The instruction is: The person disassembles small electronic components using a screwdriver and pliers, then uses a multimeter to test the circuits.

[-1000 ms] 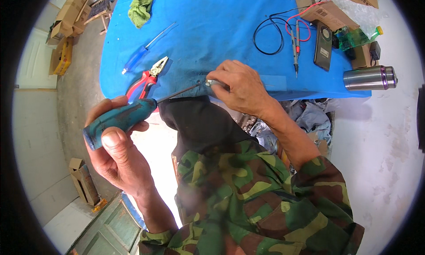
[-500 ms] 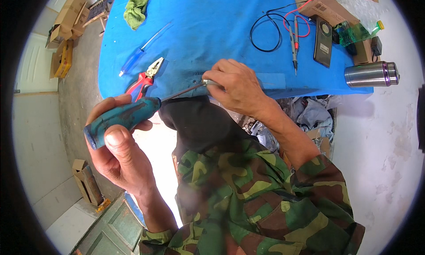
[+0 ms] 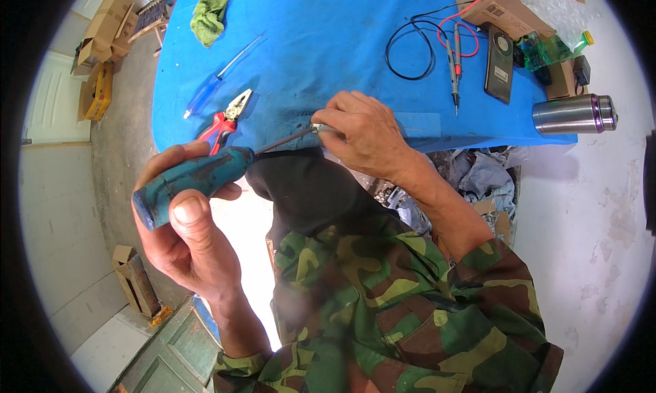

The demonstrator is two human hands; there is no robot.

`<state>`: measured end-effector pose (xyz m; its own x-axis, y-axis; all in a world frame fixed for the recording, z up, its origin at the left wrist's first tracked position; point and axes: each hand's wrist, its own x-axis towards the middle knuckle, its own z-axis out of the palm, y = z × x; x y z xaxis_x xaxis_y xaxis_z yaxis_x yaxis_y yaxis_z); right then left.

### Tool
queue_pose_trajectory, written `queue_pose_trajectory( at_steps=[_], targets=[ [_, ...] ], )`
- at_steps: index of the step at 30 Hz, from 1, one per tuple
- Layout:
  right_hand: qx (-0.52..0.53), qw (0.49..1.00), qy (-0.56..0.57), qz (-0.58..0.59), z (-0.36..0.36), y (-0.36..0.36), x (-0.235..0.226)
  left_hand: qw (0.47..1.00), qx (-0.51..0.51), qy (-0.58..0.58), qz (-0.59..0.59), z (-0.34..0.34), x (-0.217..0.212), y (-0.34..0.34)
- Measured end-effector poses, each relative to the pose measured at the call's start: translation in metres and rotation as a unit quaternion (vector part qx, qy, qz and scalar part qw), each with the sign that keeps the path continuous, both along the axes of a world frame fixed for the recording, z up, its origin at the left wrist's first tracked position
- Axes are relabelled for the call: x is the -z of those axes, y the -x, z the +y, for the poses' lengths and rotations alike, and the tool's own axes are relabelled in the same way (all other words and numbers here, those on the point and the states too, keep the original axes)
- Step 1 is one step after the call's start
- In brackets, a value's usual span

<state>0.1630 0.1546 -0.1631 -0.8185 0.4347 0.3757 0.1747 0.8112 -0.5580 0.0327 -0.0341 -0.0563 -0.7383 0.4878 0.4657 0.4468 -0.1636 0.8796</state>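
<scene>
Teal screwdriver [image 3: 195, 183] clamped in our left hand [image 3: 184, 236], we are pinching a small metal part [image 3: 319, 128] with our right hand [image 3: 362, 133], steadying it against the tip at the blue counter [image 3: 328, 45] edge.

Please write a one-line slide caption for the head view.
Left hand grips teal screwdriver; right hand pinches its tip at blue table.

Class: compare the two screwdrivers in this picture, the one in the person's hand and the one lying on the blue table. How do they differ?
The held screwdriver has a thick, scuffed teal handle; the lying screwdriver has a slim, clear blue one. The held screwdriver sits in the left hand, tip at the right hand; the lying screwdriver is untouched. Both have thin metal shafts.
</scene>
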Motion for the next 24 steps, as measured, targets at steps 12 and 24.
queue_pose_trajectory(
  at_steps=[12, 24],
  targets=[
    [-0.002, 1.0, 0.005, 0.0, 0.0, -0.0001, -0.0002, 1.0, -0.002, 0.017, 0.022, 0.0037, -0.0052, -0.0043],
    [-0.005, 1.0, 0.005, 0.007, 0.0004, 0.0001, -0.0006, 1.0, 0.002, 0.018, 0.017, 0.0057, -0.0067, -0.004]
  ],
)
